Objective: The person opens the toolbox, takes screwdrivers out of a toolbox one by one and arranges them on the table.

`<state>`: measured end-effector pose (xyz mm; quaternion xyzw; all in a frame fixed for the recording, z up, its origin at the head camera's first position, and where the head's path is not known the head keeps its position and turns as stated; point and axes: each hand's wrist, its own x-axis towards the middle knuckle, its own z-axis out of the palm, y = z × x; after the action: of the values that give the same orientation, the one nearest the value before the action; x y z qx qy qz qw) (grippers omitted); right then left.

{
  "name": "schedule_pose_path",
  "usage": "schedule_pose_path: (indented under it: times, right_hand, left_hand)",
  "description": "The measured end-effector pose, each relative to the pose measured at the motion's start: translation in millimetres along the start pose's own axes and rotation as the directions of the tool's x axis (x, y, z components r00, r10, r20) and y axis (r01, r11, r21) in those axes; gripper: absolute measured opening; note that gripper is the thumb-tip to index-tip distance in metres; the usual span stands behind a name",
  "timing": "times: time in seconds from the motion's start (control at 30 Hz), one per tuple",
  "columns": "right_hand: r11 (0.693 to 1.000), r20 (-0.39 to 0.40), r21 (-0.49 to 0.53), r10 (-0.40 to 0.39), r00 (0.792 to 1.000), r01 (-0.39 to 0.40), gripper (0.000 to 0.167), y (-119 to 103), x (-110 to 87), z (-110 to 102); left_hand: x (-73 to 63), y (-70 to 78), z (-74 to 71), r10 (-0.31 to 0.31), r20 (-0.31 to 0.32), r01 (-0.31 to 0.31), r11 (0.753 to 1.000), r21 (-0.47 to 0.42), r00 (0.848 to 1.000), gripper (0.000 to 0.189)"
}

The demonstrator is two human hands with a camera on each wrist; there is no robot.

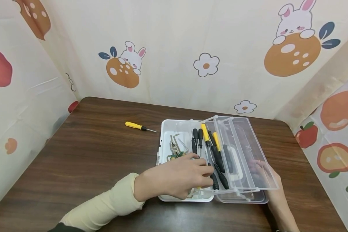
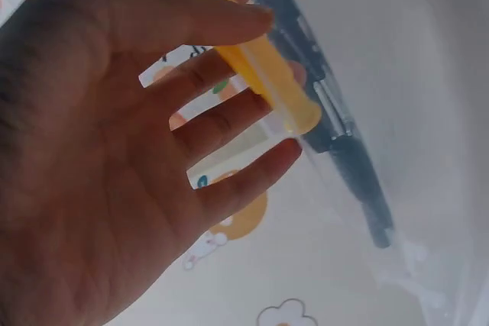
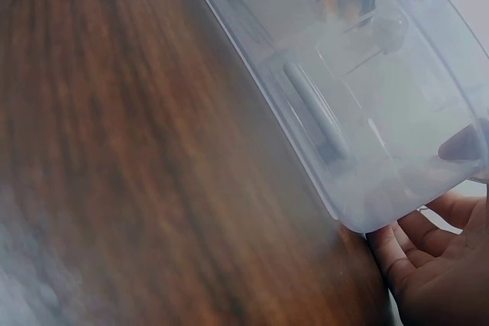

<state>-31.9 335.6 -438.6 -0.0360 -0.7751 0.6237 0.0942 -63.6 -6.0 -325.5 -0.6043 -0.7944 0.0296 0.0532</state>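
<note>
The left hand (image 1: 182, 177) came in from eight o'clock over the white box (image 1: 197, 199), its thumb and fingers pinching a yellow handle (image 2: 286, 89) near the box's five o'clock side. The right hand (image 1: 274, 185), at four o'clock of the box, gripped the edge of the clear lid (image 1: 255, 145), thumb on one face and fingers on the other; the lid stood tilted at the box's three o'clock side.

Green-handled pliers (image 1: 175, 149) lay toward eleven o'clock in the box, with hex keys beside them. Black-handled screwdrivers (image 1: 201, 133) and a yellow-handled screwdriver (image 1: 205, 132) stood toward one o'clock, while thicker black handles (image 1: 221, 178) lay toward four o'clock. Apart from these, a yellow screwdriver (image 1: 134, 125) rested on the brown wooden surface (image 1: 104, 154) at ten o'clock from the box, its tip toward the box. A printed curtain (image 1: 174, 93) hung at twelve o'clock.
</note>
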Motion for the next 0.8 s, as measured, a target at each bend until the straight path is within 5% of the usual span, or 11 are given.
schedule_pose_path:
  times: [0.4, 0.53, 0.63, 0.8]
  right_hand:
    - [1.000, -0.004, -0.007, 0.007, 1.000, -0.007, 0.022, -1, 0.2, 1]
    - [1.000, -0.004, -0.011, 0.004, 1.000, -0.004, 0.022, -1, 0.0, 1]
    - [1.000, -0.005, -0.014, 0.005, 1.000, -0.005, 0.022, -1, -0.3, 1]
    - [1.000, -0.007, -0.021, 0.006, 1.000, -0.006, 0.023, -2, -0.7, 0]
  left_hand:
    - [-7.4, -1.0, -14.9, 0.075, -0.048, -0.072, 0.996, 0.053, 0.996, 0.034]
    - [-7.0, -4.3, -18.1, 0.099, -0.110, -0.095, 0.995, 0.039, 0.989, 0.030]
    - [-7.9, -7.9, -21.2, 0.132, -0.217, -0.128, 0.991, 0.032, 0.967, 0.031]
    - [-11.1, -15.0, -28.7, 0.159, -0.406, -0.138, 0.987, 0.081, 0.900, 0.034]
